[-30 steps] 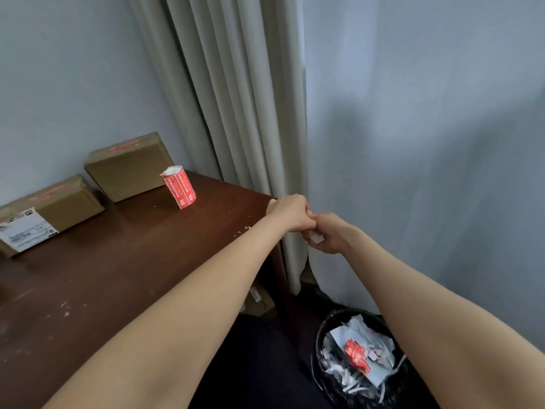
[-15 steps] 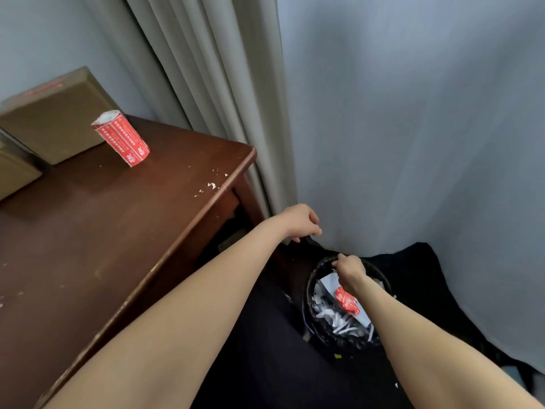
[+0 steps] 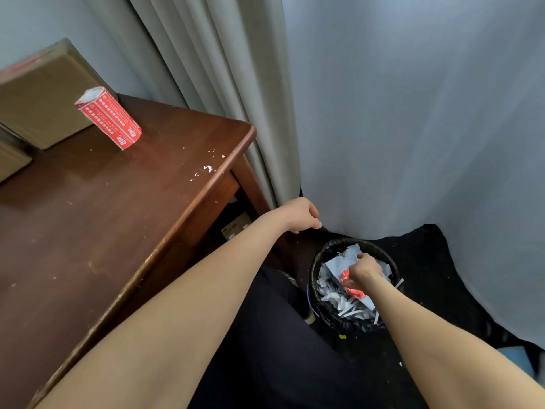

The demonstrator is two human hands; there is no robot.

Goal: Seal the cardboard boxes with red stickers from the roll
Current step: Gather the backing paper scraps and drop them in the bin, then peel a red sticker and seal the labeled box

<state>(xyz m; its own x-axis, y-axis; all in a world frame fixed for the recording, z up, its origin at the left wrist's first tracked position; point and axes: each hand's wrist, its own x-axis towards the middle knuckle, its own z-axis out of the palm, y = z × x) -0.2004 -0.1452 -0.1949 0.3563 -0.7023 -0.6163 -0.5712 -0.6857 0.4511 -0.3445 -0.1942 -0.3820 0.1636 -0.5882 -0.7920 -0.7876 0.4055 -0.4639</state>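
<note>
Now the right hand point(image 3: 364, 271) has dipped further into the waste bin point(image 3: 315, 276), its grip hidden; the left hand point(image 3: 300, 215) still hangs loosely curled, empty. Far to its left, the sticker roll point(image 3: 109, 118) stands beside a cardboard box point(image 3: 38, 95).

Both bare arms reach forward and down, well apart. Left hand point(image 3: 303, 215) sits higher, palm down, fingers loosely curled, nothing in it. Right hand point(image 3: 365, 271) is lower, wrist bent down, fingers bunched and pointing downward. Whether they pinch anything cannot be told.
</note>
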